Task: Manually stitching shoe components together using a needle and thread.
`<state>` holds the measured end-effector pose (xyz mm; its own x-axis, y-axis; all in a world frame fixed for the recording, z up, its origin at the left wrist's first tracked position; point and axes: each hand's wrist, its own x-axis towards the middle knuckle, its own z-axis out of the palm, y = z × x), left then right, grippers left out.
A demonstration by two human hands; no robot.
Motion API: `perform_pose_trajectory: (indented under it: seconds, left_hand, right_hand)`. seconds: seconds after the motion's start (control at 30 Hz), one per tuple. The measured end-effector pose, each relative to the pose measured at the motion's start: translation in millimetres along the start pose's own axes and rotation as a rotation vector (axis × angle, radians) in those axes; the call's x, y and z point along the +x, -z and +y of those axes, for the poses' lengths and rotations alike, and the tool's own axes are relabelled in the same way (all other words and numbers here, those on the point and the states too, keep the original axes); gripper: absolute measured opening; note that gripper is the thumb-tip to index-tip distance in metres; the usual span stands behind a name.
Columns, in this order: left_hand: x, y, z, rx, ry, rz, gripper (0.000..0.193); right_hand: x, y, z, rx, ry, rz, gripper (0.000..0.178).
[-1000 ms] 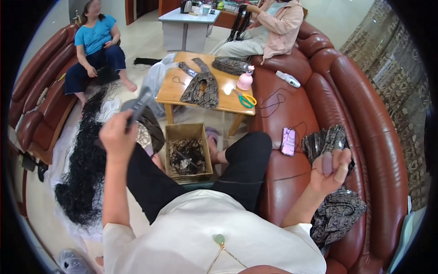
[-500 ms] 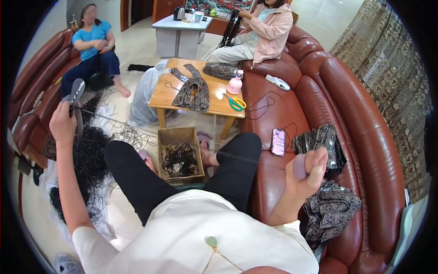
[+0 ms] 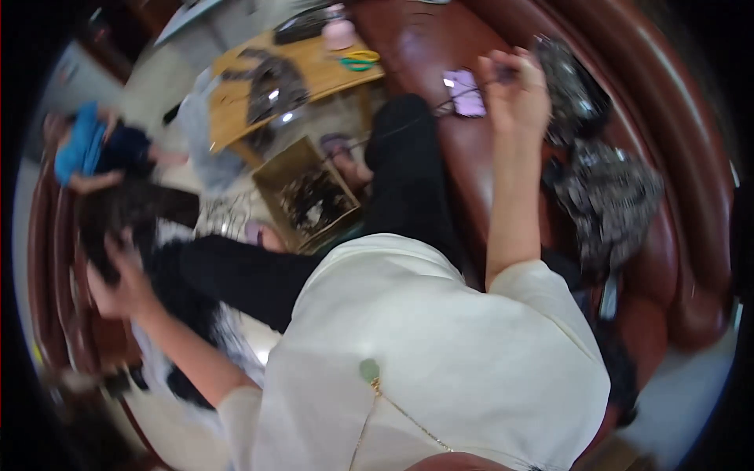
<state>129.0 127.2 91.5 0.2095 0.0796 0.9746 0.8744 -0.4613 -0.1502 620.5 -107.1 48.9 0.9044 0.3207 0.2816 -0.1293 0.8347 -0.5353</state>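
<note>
My left hand [image 3: 122,282], smeared by motion, is out at the left with thumb and fingers around a dark flat piece [image 3: 141,206], whose kind I cannot make out. My right hand [image 3: 518,93] is raised over the sofa seat, fingers curled around a thin dark cord [image 3: 404,128] that runs toward my knee. Close by it lie a pink-purple phone [image 3: 464,93] and a stack of shiny dark patterned pieces [image 3: 571,90]. A crumpled patterned bundle [image 3: 613,196] lies nearer me on the sofa.
Between my feet stands a cardboard box [image 3: 271,174] holding dark scraps. Ahead, a wooden table [image 3: 228,125] bears a patterned cut piece [image 3: 276,85], a pink bottle [image 3: 338,33] and scissors with yellow and green handles [image 3: 360,60]. A person in blue [image 3: 78,149] sits at the far left.
My view has swung and tilted. My left hand has lowered, and the grey strip-like thing seen in it gives way to a dark flat piece. My right hand has moved forward near the phone.
</note>
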Motion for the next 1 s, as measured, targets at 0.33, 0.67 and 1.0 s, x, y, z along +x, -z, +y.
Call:
perform_pose_trajectory:
  seconds: [0.33,0.67,1.0]
  left_hand:
    - [17,-35,130,-0.595,-0.050,0.222,0.025]
    - [34,-3,302,-1.305,-0.312,-0.026,0.022]
    - [41,-41,252,-1.247,0.035,-0.427,0.016]
  right_hand:
    - [-43,56,-108,-0.022,0.597,0.263,0.013]
    - [-128,82,-269,-0.265,1.396,0.713,0.014]
    - [-71,53,-144,-0.712,0.906,0.412,0.022]
